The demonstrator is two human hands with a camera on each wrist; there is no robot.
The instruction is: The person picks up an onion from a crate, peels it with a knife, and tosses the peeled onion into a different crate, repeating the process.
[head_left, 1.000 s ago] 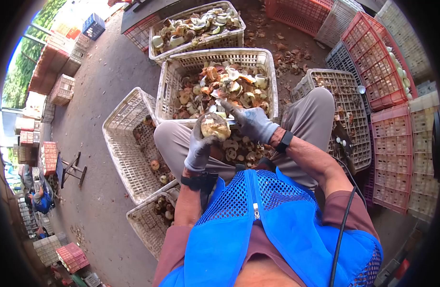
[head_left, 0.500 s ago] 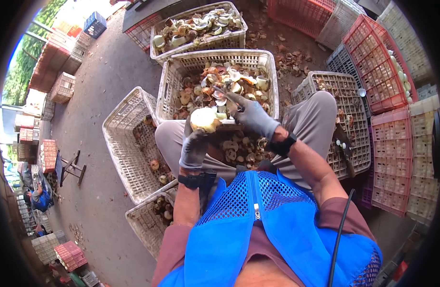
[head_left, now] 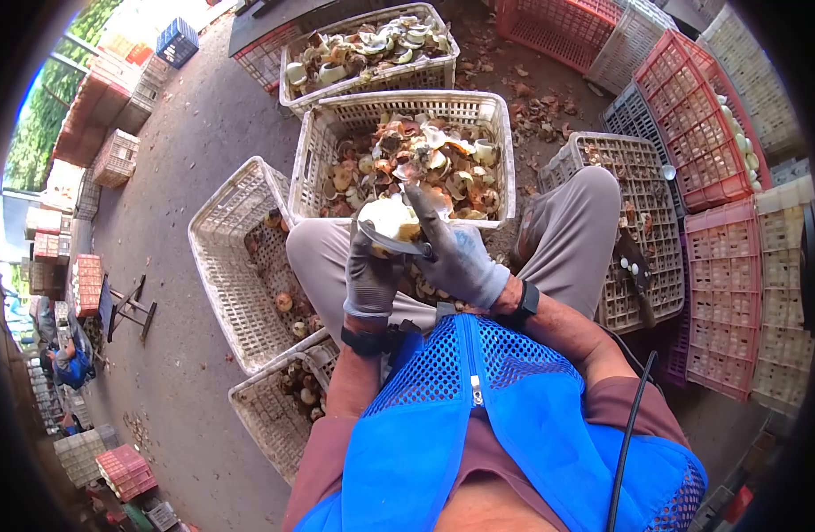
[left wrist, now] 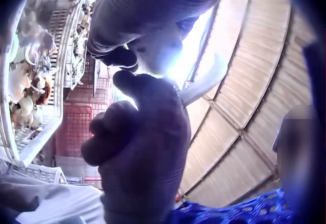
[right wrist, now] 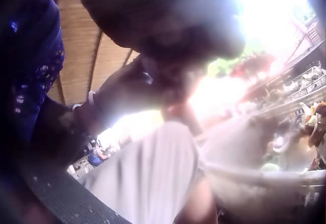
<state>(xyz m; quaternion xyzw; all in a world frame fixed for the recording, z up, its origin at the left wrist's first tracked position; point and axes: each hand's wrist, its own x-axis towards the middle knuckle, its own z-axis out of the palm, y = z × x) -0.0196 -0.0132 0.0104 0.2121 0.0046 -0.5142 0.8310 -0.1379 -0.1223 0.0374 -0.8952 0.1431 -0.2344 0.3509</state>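
In the head view my gloved left hand (head_left: 372, 277) grips a pale, peeled onion (head_left: 387, 214), held over the near rim of a crate (head_left: 403, 99) full of onion skins. My gloved right hand (head_left: 463, 257) holds a knife, its blade (head_left: 393, 242) lying across the near side of the onion. The right thumb is right at the onion's edge. The knife handle is hidden inside the right hand. In the left wrist view the curved blade (left wrist: 206, 81) sticks out past the gloved fingers. Dark blur covers the hands in the right wrist view.
Another crate (head_left: 288, 71) of peels stands behind. At the left a white crate (head_left: 239, 239) has a few onions at its bottom, with a smaller crate (head_left: 266, 421) nearer. Red crates (head_left: 725, 293) are stacked at the right, beside a tipped white crate (head_left: 665, 208).
The right hand has come in from the crate side, bringing the knife against the onion. In the left hand the onion has turned from its browner side to a pale side.
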